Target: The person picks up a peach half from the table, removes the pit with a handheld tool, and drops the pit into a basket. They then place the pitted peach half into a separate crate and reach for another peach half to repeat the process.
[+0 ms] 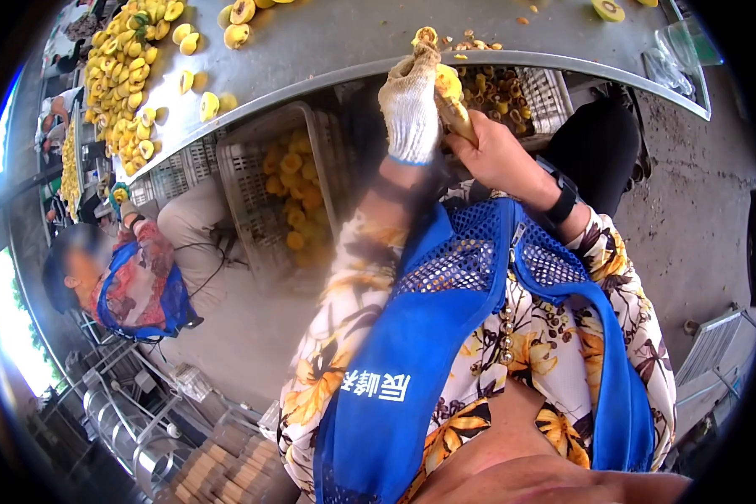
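Observation:
My left hand [412, 109], in a white knit glove stained brown at the fingers, is closed around a yellow peach [448, 84] just over the table's front edge. A small round orange-brown piece [426, 35] shows at the glove's fingertips; I cannot make out what it is. My bare right hand [500, 155], with a dark watch at the wrist, grips a tool by its light wooden handle [459, 124]. The tool's working end meets the peach and is hidden there. Peach pits and scraps [472, 42] lie on the metal just beyond.
The metal table [311, 50] bears a heap of halved peaches [126, 71] at left. Beneath it are a crate of pits [554, 101] and a crate of peaches [235, 160]. A co-worker [134, 277] sits at left. Clear plastic [672, 71] lies at the right corner.

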